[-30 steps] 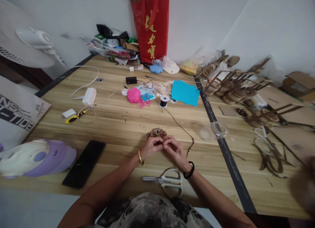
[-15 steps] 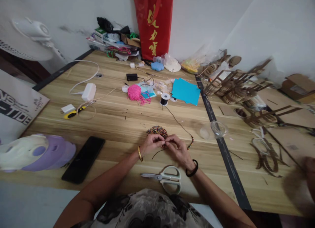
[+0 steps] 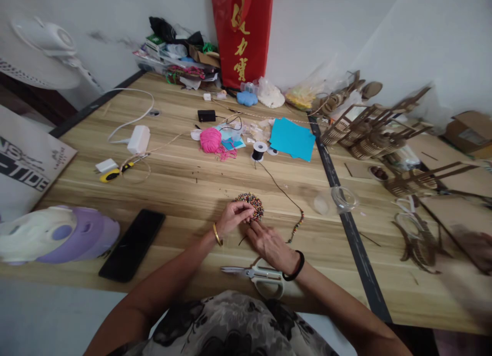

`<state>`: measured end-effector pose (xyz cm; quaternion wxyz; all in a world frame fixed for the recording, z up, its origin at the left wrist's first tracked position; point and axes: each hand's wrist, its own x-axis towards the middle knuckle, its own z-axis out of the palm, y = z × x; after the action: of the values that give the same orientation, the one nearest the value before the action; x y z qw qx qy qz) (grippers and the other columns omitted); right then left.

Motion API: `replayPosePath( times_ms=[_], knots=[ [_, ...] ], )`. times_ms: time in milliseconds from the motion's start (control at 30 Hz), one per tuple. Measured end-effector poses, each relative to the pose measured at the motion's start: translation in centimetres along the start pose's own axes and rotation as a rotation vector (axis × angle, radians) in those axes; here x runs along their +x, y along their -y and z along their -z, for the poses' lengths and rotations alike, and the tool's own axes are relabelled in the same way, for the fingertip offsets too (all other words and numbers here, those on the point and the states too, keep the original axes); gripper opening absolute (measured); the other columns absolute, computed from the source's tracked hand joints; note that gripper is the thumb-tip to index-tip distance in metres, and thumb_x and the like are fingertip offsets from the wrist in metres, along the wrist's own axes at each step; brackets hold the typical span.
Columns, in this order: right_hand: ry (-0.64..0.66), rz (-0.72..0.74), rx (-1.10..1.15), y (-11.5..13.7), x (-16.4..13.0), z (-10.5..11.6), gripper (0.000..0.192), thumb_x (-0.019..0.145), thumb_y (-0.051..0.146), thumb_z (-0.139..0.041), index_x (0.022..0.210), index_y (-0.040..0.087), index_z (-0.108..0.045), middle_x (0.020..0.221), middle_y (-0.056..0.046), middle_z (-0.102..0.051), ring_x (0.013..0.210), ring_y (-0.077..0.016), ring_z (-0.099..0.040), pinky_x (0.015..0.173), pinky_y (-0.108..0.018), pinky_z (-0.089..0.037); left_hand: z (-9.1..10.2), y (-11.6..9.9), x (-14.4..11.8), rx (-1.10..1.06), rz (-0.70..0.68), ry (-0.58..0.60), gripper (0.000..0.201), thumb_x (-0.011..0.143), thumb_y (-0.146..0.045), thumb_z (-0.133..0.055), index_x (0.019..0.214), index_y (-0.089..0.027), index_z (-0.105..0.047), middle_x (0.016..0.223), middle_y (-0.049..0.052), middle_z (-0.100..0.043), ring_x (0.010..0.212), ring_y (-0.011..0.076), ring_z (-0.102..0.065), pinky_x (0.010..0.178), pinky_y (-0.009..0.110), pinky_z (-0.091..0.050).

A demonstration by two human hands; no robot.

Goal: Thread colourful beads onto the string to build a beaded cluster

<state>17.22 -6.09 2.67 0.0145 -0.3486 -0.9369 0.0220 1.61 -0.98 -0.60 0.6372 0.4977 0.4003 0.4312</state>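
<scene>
A pile of small multicoloured beads [image 3: 251, 204] lies on the wooden table [image 3: 184, 186] in front of me. My left hand [image 3: 231, 217], with a gold bangle on the wrist, has its fingertips pinched together at the near edge of the pile. My right hand [image 3: 269, 241], with a black band on the wrist, rests just below the pile and pinches the end of a thin black cord [image 3: 280, 189]. The cord runs from a black spool [image 3: 259, 151] and carries a short row of strung beads [image 3: 296, 226].
Scissors [image 3: 257, 277] lie under my right wrist. A black phone [image 3: 132, 244] and a purple-and-white object [image 3: 57, 240] sit at the left. Pink yarn [image 3: 210, 140], blue paper [image 3: 292, 138], a red bag [image 3: 242, 33], a clear lid [image 3: 343, 197] and wooden models [image 3: 369, 133] lie beyond.
My hands have separated: the left moved up onto the bead pile, the right dropped lower with the cord end. The view shifted slightly.
</scene>
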Motion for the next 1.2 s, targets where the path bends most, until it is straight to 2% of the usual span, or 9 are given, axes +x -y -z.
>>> replayPosePath(
  times_ms=[167,367,467,567,667,767,933,1100,1200],
  knots=[
    [0.078,-0.001,-0.058,0.1,0.4,0.1,0.008,0.088,0.008,-0.051,0.094,0.013,-0.054,0.097,-0.010,-0.057,0.088,-0.0210,-0.055,0.061,-0.028,-0.048,0.0,-0.2,0.0,0.002,0.001,0.016,0.030,0.072,-0.039,-0.069,0.079,-0.010,-0.066,0.060,0.000,-0.059,0.054,0.0082,-0.050,0.055,0.021,-0.041],
    [0.063,-0.056,-0.028,-0.3,0.3,0.9,0.008,0.090,0.009,-0.048,0.092,0.015,-0.054,0.094,-0.009,-0.058,0.088,-0.0205,-0.054,0.063,-0.027,-0.046,0.2,-0.1,0.1,-0.007,0.001,-0.033,0.031,0.069,-0.039,-0.071,0.078,-0.010,-0.067,0.060,0.000,-0.059,0.052,0.0077,-0.050,0.054,0.021,-0.041],
    [-0.018,-0.140,0.037,-0.9,0.0,1.1,0.010,0.090,0.011,-0.048,0.096,0.016,-0.054,0.093,-0.008,-0.058,0.086,-0.0197,-0.054,0.061,-0.025,-0.044,0.2,-0.1,0.2,-0.021,0.015,-0.091,0.032,0.067,-0.039,-0.072,0.078,-0.010,-0.067,0.058,-0.001,-0.058,0.051,0.0078,-0.049,0.052,0.020,-0.040],
    [-0.167,-0.239,0.174,-1.7,-0.4,0.8,0.009,0.091,0.016,-0.047,0.094,0.017,-0.056,0.089,-0.007,-0.058,0.081,-0.0175,-0.055,0.063,-0.024,-0.042,0.2,-0.2,0.2,-0.017,0.023,-0.105,0.029,0.065,-0.036,-0.074,0.077,-0.010,-0.068,0.059,0.000,-0.060,0.052,0.0079,-0.049,0.052,0.020,-0.040],
    [-0.308,-0.301,0.376,-2.4,-0.5,0.3,0.013,0.093,0.020,-0.044,0.088,0.018,-0.056,0.085,-0.005,-0.058,0.076,-0.0151,-0.056,0.068,-0.024,-0.043,0.1,-0.2,0.0,-0.025,0.033,-0.058,0.027,0.065,-0.032,-0.075,0.080,-0.011,-0.070,0.067,0.002,-0.065,0.057,0.0091,-0.053,0.057,0.021,-0.042],
    [-0.388,-0.321,0.540,-2.8,-0.4,-0.2,0.011,0.091,0.021,-0.047,0.086,0.018,-0.056,0.083,-0.004,-0.059,0.075,-0.0153,-0.057,0.070,-0.025,-0.044,-0.1,-0.2,-0.2,-0.040,0.048,0.011,0.026,0.064,-0.027,-0.076,0.083,-0.011,-0.070,0.076,0.004,-0.068,0.067,0.0119,-0.058,0.065,0.023,-0.045],
    [-0.421,-0.347,0.706,-2.9,-0.2,-0.9,0.008,0.089,0.022,-0.050,0.084,0.019,-0.055,0.081,-0.003,-0.060,0.075,-0.0158,-0.058,0.068,-0.026,-0.045,-0.3,-0.4,-0.5,-0.042,0.045,0.077,0.024,0.064,-0.027,-0.076,0.080,-0.011,-0.070,0.076,0.005,-0.068,0.070,0.0131,-0.059,0.069,0.024,-0.045],
    [-0.403,-0.370,0.815,-2.9,-0.1,-1.6,0.010,0.089,0.024,-0.050,0.083,0.018,-0.056,0.079,-0.003,-0.061,0.071,-0.0149,-0.058,0.065,-0.025,-0.047,-0.5,-0.6,-0.4,-0.046,0.016,0.072,0.023,0.068,-0.032,-0.073,0.072,-0.010,-0.068,0.063,0.002,-0.061,0.059,0.0100,-0.053,0.060,0.022,-0.041],
    [-0.390,-0.369,0.815,-2.8,-0.2,-1.3,0.011,0.090,0.024,-0.049,0.084,0.018,-0.056,0.081,-0.004,-0.061,0.074,-0.0156,-0.059,0.067,-0.026,-0.048,-0.5,-0.8,-0.4,-0.038,0.020,0.073,0.026,0.070,-0.035,-0.071,0.068,-0.009,-0.065,0.059,0.000,-0.057,0.057,0.0090,-0.050,0.058,0.021,-0.039]
  ],
)
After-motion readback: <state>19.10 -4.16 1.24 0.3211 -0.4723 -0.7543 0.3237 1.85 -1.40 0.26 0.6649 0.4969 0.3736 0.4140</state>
